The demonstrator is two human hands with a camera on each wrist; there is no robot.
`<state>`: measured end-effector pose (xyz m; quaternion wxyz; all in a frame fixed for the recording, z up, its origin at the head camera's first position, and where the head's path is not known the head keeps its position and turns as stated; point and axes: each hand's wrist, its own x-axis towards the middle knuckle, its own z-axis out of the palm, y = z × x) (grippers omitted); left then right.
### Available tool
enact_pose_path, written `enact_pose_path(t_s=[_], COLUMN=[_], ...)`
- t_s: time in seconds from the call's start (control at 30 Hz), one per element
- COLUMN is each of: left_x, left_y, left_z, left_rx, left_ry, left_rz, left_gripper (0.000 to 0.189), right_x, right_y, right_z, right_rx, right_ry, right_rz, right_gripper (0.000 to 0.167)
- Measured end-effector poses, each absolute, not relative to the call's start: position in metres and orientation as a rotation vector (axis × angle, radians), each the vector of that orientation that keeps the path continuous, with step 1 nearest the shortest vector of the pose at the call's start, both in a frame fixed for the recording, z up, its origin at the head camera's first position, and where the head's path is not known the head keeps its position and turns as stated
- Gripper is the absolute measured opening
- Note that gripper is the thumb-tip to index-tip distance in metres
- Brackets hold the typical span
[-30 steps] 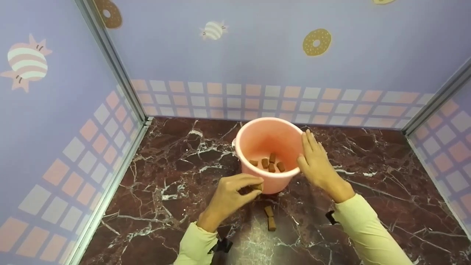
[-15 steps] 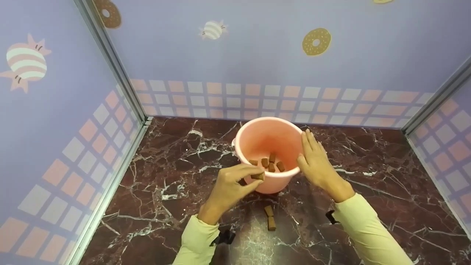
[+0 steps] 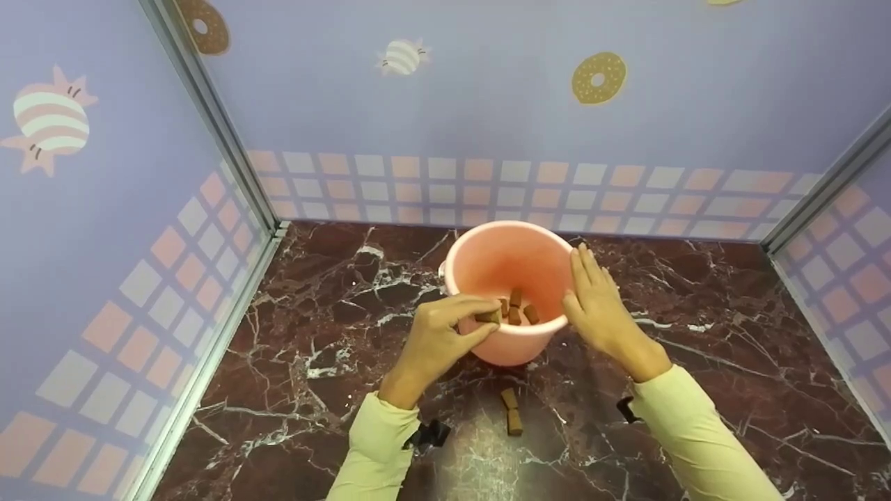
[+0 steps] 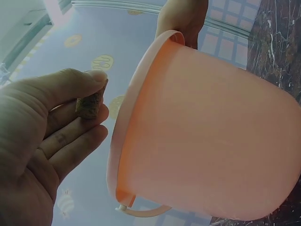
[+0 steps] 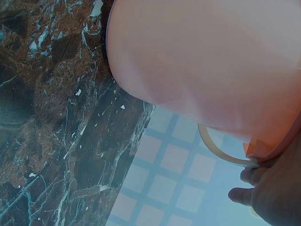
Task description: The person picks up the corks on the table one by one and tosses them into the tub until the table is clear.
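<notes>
A pink plastic bucket (image 3: pixel 511 348) stands upright on the marbled surface. Between thumb and fingertips my left hand (image 3: pixel 438 337) pinches a small brown tapered cork (image 4: pixel 89 104), held over the near left part of the bucket's rim. Several similar corks (image 3: pixel 515 298) lie on the bucket's floor, some hidden behind the left hand. My right hand (image 3: pixel 598 306) rests against the right side of the rim, its fingers straight and close together. Two more corks (image 3: pixel 511 412) lie end to end on the surface in front of the bucket.
Behind the bucket rises a lilac wall (image 3: pixel 487 104) with a checked border; side walls (image 3: pixel 104 229) stand left and right. The bucket's pale handle (image 5: pixel 225 157) hangs at its far side. Black straps (image 3: pixel 428 435) sit at the sleeves.
My left hand has risen with its cork from in front of the bucket to over the rim. The right hand, the bucket and the two corks on the surface have stayed put.
</notes>
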<state>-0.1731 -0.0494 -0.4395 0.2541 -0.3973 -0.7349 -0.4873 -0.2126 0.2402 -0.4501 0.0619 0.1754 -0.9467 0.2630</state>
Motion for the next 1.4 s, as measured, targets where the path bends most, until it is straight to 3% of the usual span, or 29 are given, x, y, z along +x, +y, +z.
enact_pose_path(t_s=[1.4], left_x=[-0.21], left_y=[-0.041], left_z=[-0.433], left_rx=[-0.811], left_ry=[-2.174], left_rz=[-1.143], left_gripper=[0.028], right_x=[-0.213], right_y=[0.24], right_z=[-0.452], right_rx=[0.541], right_ry=[-2.816], right_rz=[0.799], right_gripper=[0.069])
